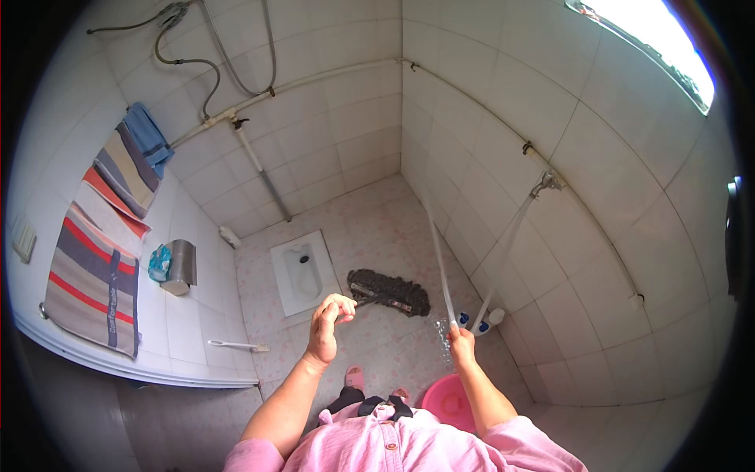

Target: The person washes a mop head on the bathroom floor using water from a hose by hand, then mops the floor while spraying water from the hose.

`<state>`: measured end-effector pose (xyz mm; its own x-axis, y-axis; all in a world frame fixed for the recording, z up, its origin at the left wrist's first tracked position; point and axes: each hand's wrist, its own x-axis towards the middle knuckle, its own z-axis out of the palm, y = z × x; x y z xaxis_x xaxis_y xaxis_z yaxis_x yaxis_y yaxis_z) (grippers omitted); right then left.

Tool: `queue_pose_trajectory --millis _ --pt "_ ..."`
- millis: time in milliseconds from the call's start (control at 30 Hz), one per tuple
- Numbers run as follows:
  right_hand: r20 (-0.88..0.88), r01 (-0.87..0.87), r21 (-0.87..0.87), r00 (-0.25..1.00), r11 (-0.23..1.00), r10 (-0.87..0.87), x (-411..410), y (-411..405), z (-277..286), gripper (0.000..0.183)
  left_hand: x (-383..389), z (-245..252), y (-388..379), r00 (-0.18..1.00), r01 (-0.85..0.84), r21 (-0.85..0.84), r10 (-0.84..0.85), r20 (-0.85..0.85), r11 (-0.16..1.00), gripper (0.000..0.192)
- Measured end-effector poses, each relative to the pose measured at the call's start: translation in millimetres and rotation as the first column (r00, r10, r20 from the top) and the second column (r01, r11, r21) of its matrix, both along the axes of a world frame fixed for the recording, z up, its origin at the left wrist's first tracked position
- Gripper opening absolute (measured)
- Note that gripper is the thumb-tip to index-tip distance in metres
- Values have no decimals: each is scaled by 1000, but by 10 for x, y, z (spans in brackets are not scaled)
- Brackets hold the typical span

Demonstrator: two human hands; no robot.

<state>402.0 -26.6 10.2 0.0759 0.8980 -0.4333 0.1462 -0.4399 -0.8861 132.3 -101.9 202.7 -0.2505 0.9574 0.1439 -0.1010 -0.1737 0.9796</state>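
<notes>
My right hand is closed around a clear hose. One length of it runs up to the metal tap on the right wall. Beyond my fist a pale, see-through line extends towards the far corner and fades, seemingly water leaving the hose. Bright droplets show beside the fist. My left hand has curled fingers at the dark handle of a flat mop. The handle stops from view at these fingers, so its upper end is hidden. The grey mop head lies on the tiled floor.
A white squat toilet is set in the floor, left of the mop. Near my feet stands a pink basin. White bottles stand by the right wall. A white brush and hanging towels are on the left.
</notes>
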Motion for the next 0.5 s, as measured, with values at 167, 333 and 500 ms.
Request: queue_pose_trajectory --millis 167,333,500 --pt "43 -63 69 997 996 60 -17 -136 -111 34 5 -90 -129 999 8 38 -6 -38 999 34" --pt "86 -124 94 989 988 116 -150 -336 40 35 -76 -170 -203 999 12 52 -11 -36 999 36" --pt "103 -169 59 981 984 162 -368 -521 178 36 -206 -296 -412 996 55 116 -45 -82 992 36"
